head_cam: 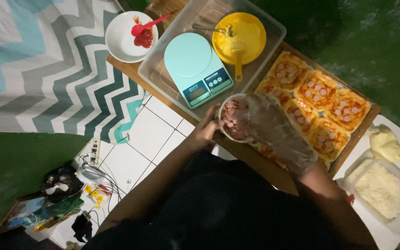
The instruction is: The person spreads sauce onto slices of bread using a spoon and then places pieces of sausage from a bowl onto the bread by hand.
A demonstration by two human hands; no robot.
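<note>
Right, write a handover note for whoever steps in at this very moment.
Left hand, bare, steadies the small round white bowl of pink sausage slices at its rim.
Right hand, in a clear plastic glove, reaches into that bowl.
Wooden tray of square sauced dough pieces lies just beyond.
Done: the far pieces carry sauce and sausage slices.
Left: the nearest pieces are hidden under the right hand; check them. The clear tub of grated white cheese sits at right.

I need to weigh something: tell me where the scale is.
In the head view the scale sits upper centre on a clear lid, left of the yellow bowl and right of the white sauce bowl.
</note>
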